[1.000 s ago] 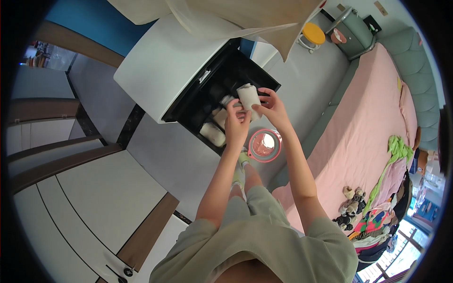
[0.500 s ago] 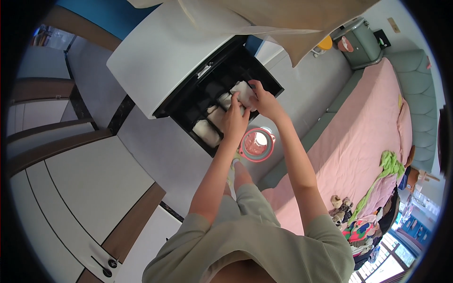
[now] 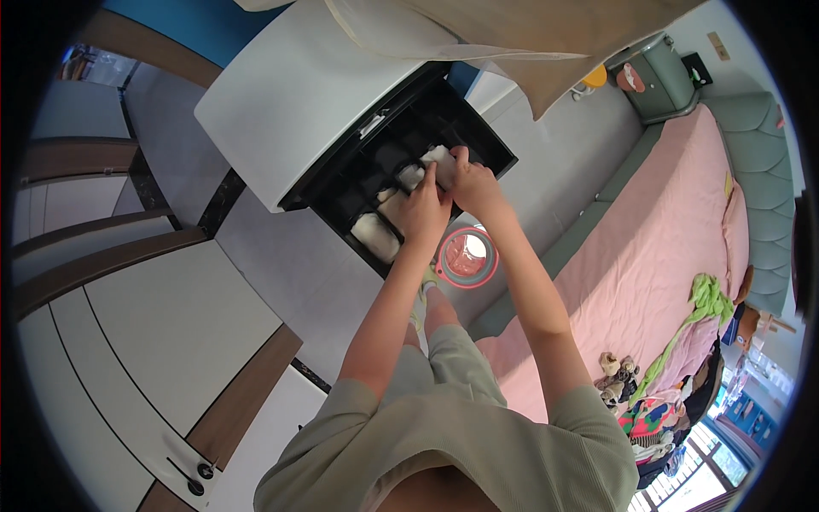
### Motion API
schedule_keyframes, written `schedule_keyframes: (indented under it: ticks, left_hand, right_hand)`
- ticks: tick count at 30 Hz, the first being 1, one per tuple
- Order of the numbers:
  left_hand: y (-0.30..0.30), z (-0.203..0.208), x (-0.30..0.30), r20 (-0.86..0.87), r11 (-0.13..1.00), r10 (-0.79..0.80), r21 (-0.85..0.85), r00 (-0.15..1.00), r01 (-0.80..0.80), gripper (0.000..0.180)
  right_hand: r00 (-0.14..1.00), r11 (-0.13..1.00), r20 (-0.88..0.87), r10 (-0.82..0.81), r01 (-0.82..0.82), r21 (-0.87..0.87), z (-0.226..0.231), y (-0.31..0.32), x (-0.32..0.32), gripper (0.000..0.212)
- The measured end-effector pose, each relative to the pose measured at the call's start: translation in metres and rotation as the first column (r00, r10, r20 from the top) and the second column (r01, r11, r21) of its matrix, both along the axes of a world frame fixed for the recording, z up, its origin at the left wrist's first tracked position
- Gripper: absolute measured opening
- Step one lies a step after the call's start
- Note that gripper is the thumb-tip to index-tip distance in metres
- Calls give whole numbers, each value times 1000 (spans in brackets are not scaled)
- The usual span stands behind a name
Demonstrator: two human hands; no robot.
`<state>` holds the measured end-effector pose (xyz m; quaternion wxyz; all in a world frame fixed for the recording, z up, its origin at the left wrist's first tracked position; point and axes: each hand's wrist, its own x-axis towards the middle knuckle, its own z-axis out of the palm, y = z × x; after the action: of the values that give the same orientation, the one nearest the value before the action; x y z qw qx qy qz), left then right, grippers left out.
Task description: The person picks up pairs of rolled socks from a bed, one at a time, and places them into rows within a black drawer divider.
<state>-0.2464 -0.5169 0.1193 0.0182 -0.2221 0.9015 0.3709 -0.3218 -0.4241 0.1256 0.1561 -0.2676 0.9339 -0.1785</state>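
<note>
Both of my hands are inside a pulled-out black drawer (image 3: 503,160) with compartments. Between them is a white cloth bundle (image 3: 439,157), folded or rolled; its exact kind I cannot make out. My left hand (image 3: 426,211) grips its left side, the index finger stretched along it. On the right, my right hand (image 3: 476,188) pinches the other side with thumb and curled fingers. More white cloth rolls lie in the row to the left: a smaller one (image 3: 411,177) beside my left hand, a cream one (image 3: 392,207) and a larger one (image 3: 375,237) at the drawer's near left end.
A white cabinet (image 3: 316,85) holds the drawer. On the floor below stands a round pink-and-grey bucket (image 3: 467,258), close to my feet. A bed with a pink cover (image 3: 648,222) and piled clothes (image 3: 653,410) runs along the right. Beige fabric (image 3: 512,51) hangs over the cabinet.
My right hand has closed further around the bundle and moved slightly lower. The bundle stays in the same part of the drawer, with my left hand still on it.
</note>
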Motion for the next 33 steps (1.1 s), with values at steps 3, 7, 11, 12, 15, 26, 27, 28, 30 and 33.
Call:
schedule_keyframes:
  ticks: [3, 7, 11, 12, 15, 26, 27, 28, 30, 33]
  left_hand:
    - [0, -2, 0, 16, 996, -13, -91, 1000, 15, 54]
    - [0, 3, -1, 146, 983, -81, -151, 986, 103, 59]
    - [1, 2, 2, 119, 986, -75, -139, 990, 91, 57]
    - [0, 2, 3, 156, 987, -75, -130, 985, 95, 57]
    - [1, 8, 4, 201, 986, -88, -121, 976, 114, 54]
    - [-7, 35, 42, -40, 998, -1, 70, 999, 4, 38]
    - [-7, 38, 47, -60, 997, 11, 82, 998, -6, 37]
    - [-8, 40, 52, -79, 996, 22, 94, 997, -15, 36]
    - [-8, 50, 62, -88, 995, 19, 96, 996, -11, 35]
    - [-8, 52, 78, -104, 994, 23, 109, 994, -12, 33]
  right_hand:
    - [992, 996, -125, 17, -5, 89, -5, -5, 7, 52]
    - [944, 982, -312, 109, -54, 179, -13, -9, 13, 42]
    - [939, 981, -328, 102, -41, 187, -5, -14, 13, 36]
    - [940, 981, -326, 102, -41, 189, -1, -15, 13, 36]
    - [980, 958, -198, -17, 73, 276, 12, -17, 13, 48]
    - [912, 921, -226, -343, 278, -274, 41, 6, 53, 30]
    - [911, 885, -124, -394, 340, -318, 47, 6, 61, 28]
    - [910, 883, -123, -396, 340, -322, 50, 6, 69, 28]
    - [897, 838, -42, -440, 393, -378, 56, 7, 86, 25]
    - [884, 805, -25, -467, 414, -425, 57, 7, 108, 25]
